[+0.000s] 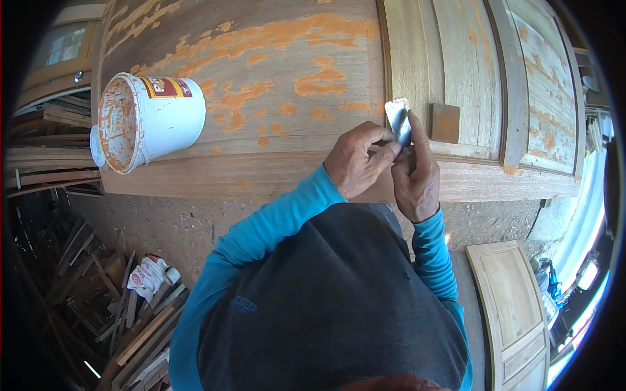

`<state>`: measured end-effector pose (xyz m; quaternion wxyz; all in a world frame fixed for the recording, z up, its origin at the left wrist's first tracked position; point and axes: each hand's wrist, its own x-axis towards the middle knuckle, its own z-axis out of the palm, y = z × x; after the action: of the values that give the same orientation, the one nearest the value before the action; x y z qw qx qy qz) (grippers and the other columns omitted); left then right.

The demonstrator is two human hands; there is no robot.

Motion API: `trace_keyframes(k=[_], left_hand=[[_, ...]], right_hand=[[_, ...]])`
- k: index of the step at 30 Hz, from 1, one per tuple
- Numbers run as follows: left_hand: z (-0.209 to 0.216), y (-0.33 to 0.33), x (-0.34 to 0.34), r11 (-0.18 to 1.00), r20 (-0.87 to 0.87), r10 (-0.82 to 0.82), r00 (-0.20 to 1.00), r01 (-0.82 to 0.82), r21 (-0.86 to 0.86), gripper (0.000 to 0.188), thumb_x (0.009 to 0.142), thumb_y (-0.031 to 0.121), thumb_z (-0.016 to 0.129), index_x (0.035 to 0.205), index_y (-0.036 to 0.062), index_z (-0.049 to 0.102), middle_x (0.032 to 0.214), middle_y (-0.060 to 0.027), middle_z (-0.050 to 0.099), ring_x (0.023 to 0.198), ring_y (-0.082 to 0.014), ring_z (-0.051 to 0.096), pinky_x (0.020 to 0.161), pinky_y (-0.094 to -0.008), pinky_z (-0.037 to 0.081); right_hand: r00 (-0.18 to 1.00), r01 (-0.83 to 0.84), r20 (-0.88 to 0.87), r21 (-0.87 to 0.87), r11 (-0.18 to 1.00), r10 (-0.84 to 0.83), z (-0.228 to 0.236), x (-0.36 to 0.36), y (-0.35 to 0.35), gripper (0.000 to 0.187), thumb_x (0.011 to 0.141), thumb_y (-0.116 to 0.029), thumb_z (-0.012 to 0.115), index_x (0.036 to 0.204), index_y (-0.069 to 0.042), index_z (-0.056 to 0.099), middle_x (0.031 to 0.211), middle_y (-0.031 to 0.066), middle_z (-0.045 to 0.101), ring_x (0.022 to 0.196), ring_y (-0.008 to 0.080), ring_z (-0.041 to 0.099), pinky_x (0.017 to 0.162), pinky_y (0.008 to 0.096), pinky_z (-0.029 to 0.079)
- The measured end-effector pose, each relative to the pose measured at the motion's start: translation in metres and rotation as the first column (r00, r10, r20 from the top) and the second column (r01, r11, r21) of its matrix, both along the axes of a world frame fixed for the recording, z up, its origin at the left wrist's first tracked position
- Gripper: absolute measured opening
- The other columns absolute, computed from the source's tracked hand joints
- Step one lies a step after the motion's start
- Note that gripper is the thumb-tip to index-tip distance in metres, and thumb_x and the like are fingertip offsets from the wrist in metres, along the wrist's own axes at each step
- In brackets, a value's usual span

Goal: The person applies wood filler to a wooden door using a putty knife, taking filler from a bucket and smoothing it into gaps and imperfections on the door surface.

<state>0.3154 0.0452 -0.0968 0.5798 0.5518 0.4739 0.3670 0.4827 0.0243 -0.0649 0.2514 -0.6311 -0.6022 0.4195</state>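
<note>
My right hand [417, 181] is closed round the lower end of a putty knife [398, 122], its index finger along the side of the blade. The metal blade points away from me, with some pale residue at its tip. My left hand [360, 163] is pinched at the blade's lower left edge; its fingertips touch the knife near my right hand. Both hands are over the near edge of a wooden door [280, 163] patched with orange filler. Beside the knife, on the right, lies a small brown rectangular block [445, 124]. The knife's handle is mostly hidden by my fingers.
A white bucket [171, 117] lies on its side at the left of the door, orange filler smeared inside. Stacked timber [52, 159] and scrap wood [140, 332] with a white bag [149, 277] are at left. A panelled door [512, 306] is at lower right.
</note>
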Motion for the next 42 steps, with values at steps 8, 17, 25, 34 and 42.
trace_keyframes(k=[8,17,25,34,42], left_hand=[[-0.008,-0.059,-0.116,0.885,-0.378,0.435,0.817,-0.312,0.346,0.024,0.099,0.004,0.070,0.122,-0.0010,0.071,0.101,-0.0118,0.069,0.090,-0.0207,0.069,0.077,-0.0332,0.057],[-0.064,-0.100,-0.175,0.716,-0.528,0.698,0.483,-0.482,0.506,0.024,0.099,0.006,0.070,0.122,0.0028,0.073,0.098,-0.0096,0.067,0.080,-0.0177,0.066,0.067,-0.0313,0.054],[-0.065,-0.096,-0.175,0.699,-0.539,0.714,0.447,-0.499,0.512,0.023,0.098,0.007,0.071,0.120,0.0033,0.074,0.097,-0.0083,0.067,0.075,-0.0149,0.064,0.062,-0.0292,0.053],[-0.065,-0.093,-0.174,0.689,-0.548,0.723,0.422,-0.502,0.523,0.021,0.098,0.007,0.070,0.118,0.0036,0.076,0.098,-0.0079,0.068,0.073,-0.0131,0.063,0.060,-0.0280,0.052],[-0.065,-0.092,-0.171,0.684,-0.549,0.726,0.414,-0.512,0.519,0.020,0.098,0.005,0.071,0.116,0.0026,0.075,0.099,-0.0090,0.068,0.071,-0.0134,0.063,0.059,-0.0279,0.052]], right_hand=[[0.918,-0.224,0.385,0.296,0.929,0.098,-0.008,0.040,0.071,0.048,0.097,-0.012,0.072,0.143,-0.005,0.063,0.113,0.0190,0.068,0.090,0.0343,0.071,0.081,0.0439,0.059],[0.578,-0.754,0.646,0.189,0.629,0.498,-0.021,0.051,0.093,0.046,0.091,-0.020,0.077,0.136,-0.013,0.069,0.112,0.0071,0.066,0.091,0.0241,0.068,0.078,0.0395,0.061],[0.506,-0.811,0.676,0.162,0.563,0.535,-0.035,0.049,0.115,0.048,0.090,-0.024,0.077,0.136,-0.014,0.068,0.112,0.0041,0.069,0.094,0.0232,0.068,0.078,0.0371,0.063],[0.462,-0.842,0.670,0.128,0.524,0.581,-0.037,0.048,0.129,0.049,0.089,-0.024,0.077,0.137,-0.014,0.068,0.110,0.0044,0.064,0.095,0.0215,0.068,0.078,0.0356,0.064],[0.433,-0.853,0.669,0.086,0.515,0.604,-0.039,0.047,0.133,0.052,0.085,-0.017,0.082,0.136,-0.013,0.070,0.110,0.0086,0.066,0.096,0.0237,0.071,0.076,0.0353,0.065]])
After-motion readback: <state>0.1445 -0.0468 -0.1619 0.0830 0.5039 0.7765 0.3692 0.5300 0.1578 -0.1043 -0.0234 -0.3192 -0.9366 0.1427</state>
